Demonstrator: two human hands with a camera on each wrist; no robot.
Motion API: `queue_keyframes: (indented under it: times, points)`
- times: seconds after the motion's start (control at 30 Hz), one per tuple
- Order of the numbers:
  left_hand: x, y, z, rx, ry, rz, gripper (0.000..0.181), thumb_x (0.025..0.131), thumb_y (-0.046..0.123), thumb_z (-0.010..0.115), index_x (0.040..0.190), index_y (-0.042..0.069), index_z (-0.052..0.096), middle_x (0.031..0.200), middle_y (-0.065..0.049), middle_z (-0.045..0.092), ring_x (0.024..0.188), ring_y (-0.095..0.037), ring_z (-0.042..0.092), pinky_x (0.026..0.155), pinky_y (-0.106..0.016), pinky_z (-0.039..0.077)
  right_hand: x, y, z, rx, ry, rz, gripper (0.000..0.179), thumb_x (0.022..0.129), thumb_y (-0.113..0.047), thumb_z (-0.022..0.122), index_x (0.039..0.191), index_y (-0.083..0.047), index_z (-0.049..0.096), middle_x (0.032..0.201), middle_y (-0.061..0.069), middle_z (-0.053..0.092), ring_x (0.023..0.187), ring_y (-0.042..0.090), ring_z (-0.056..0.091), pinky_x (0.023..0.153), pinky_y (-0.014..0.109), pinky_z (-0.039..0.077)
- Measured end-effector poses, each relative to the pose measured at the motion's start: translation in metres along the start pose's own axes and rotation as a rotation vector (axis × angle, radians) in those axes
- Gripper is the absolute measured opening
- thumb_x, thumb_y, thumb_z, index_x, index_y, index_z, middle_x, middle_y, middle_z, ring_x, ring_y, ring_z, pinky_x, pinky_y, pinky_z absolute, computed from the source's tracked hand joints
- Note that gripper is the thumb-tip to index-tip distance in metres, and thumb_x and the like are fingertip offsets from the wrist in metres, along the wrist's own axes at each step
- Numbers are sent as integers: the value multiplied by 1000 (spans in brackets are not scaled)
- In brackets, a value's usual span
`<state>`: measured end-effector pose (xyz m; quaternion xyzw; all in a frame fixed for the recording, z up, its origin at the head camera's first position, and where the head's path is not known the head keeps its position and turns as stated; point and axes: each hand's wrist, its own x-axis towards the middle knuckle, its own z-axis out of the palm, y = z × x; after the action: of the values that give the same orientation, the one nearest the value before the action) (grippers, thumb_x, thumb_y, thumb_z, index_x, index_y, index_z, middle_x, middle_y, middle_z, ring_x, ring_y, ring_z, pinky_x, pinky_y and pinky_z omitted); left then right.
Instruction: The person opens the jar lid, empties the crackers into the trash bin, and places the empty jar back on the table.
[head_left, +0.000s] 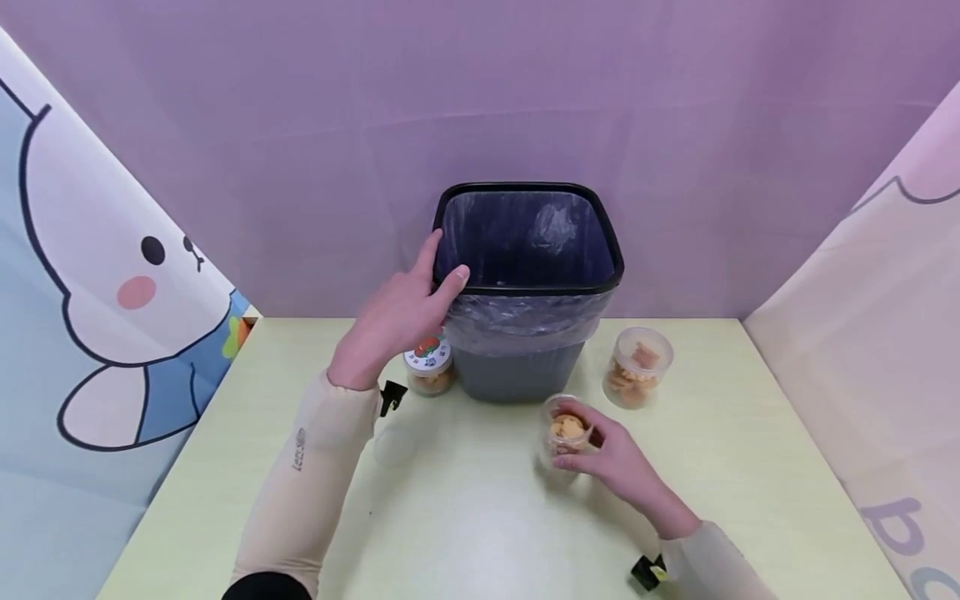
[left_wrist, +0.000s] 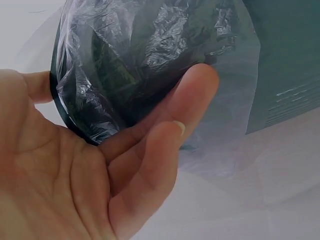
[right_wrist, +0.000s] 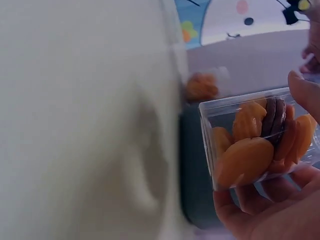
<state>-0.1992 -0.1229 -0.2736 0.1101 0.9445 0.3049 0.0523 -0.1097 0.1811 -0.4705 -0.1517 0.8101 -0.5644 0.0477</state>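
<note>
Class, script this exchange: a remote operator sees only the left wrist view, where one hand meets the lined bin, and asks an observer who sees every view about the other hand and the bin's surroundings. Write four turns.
Operator: I see the left hand at a grey plastic bin with a translucent plastic liner. What does the right hand hold?
Observer: In the right wrist view, it holds a clear plastic jar containing biscuits.
Operator: And to the right of the bin?
Observer: In the head view, a second clear, round jar stands there on the pale yellow-green table.
</note>
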Motion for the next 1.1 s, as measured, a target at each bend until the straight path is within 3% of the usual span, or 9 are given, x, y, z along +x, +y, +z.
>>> queue_keyframes:
  times: [0.2,0.37,0.6,0.73,0.97,1.1]
  points:
    - [0,1,0,-20,12,-3,76,98,70,22,158,37,-8,69,-4,67,59,-22,62,64,-42,45,-4,-17,-30,-87,79,-69,69,78,-18,87,139,-16,55,130,5,62,109,16,61,90,25,49]
    - [0,0,1,-44,10,-9,72,100,66,23,158,36,-8,70,-5,67,59,-23,63,64,-42,45,-8,-36,-52,-158,125,-60,69,78,-17,87,139,-18,55,129,3,63,107,12,60,86,20,48]
    - [-1,-2,4,-31,31,-22,70,101,64,22,157,36,-11,65,-6,63,50,-29,54,57,-43,44,-11,-67,-78,-305,170,-2,73,79,-26,86,144,-19,53,132,12,60,115,29,57,88,20,45]
    - [0,-2,6,-48,24,-19,70,101,63,22,157,37,-12,65,-7,64,48,-29,53,54,-44,43,-8,-85,-97,-359,206,0,76,81,-26,85,147,-17,49,133,16,58,113,36,58,82,16,45]
    - [3,-2,7,-68,18,-4,69,102,64,21,156,39,-15,64,-5,66,49,-29,56,57,-44,44,7,-106,-130,-426,237,-23,75,83,-26,84,148,-23,48,130,11,59,111,32,57,80,12,42]
    - [3,-2,6,-61,23,-5,69,102,63,20,156,39,-14,65,-4,66,50,-28,58,59,-43,45,21,-116,-143,-441,246,6,75,82,-28,84,148,-24,48,134,7,60,110,19,58,78,9,43]
